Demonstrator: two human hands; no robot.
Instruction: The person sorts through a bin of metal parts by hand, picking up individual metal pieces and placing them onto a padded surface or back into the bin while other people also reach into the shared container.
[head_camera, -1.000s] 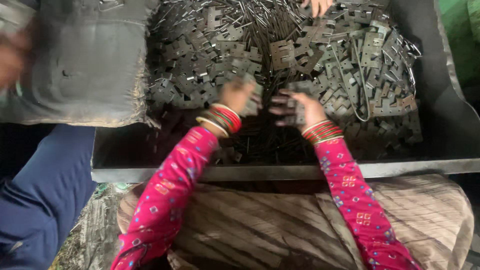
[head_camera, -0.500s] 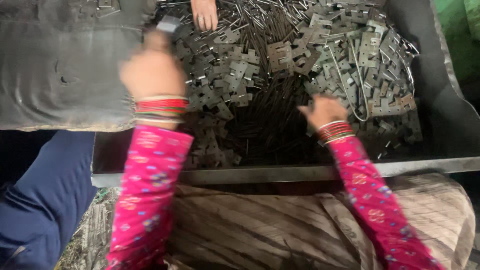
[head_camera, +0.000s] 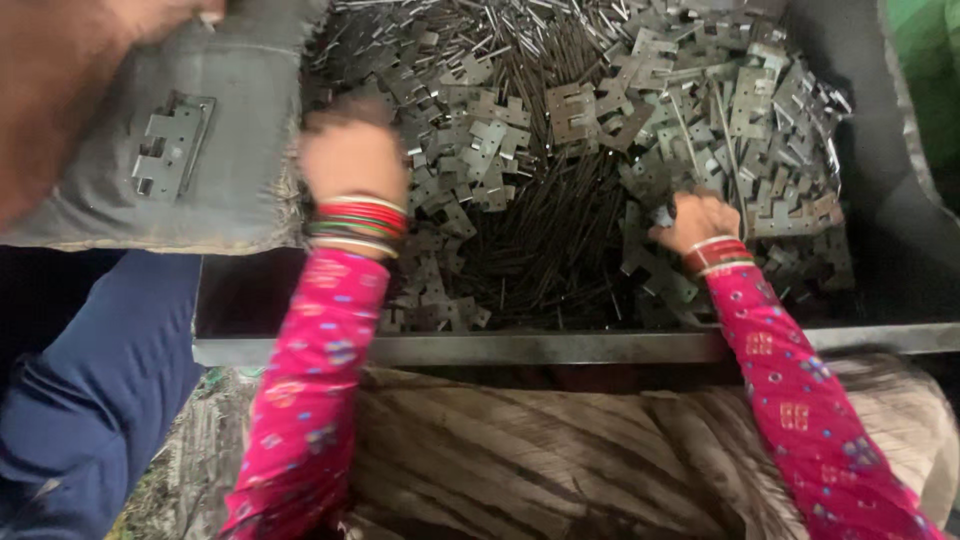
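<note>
A: Left hand (head_camera: 352, 155)?
B: Raised over the near-left part of the metal bin (head_camera: 560, 347), just off the frayed edge of the grey cloth pad (head_camera: 230, 150). Back of hand toward the camera, motion-blurred, fingers hidden. Can't tell if open, closed or holding anything.
A: Right hand (head_camera: 697, 218)?
B: Down in the pile, right of centre, toward the near edge. Fingers curled into the stamped metal plates (head_camera: 640, 270), pinching at something dark and small; can't say which pc. Looks closed on the plates, loosely.
A: Where's the stock vs. the hands?
B: Plates heaped around the bin's left, far and right sides. Thin metal rods (head_camera: 545, 250) bunched in the centre, long axes mostly running near-to-far, fanning toward the far edge. Rods between both hands; right hand nearer, nearly touching them on its left. Left hand above the plates, rods to its right.
A: Arm poses?
B: Both forearms in pink patterned sleeves, reaching away from the body over the bin's near edge. Left forearm steep, wrist w/ red and green bangles (head_camera: 360, 220), lifted. Right forearm slanted in from the near-right corner, wrist low.
A: Anything else nearby?
B: One plate (head_camera: 172, 145) lying flat on the pad, well left of the left hand. Another person's hand (head_camera: 60, 90), blurred, at the pad's far-left corner; blue sleeve (head_camera: 90, 400) below. Striped cloth (head_camera: 560, 450) across the lap, under the near edge.
</note>
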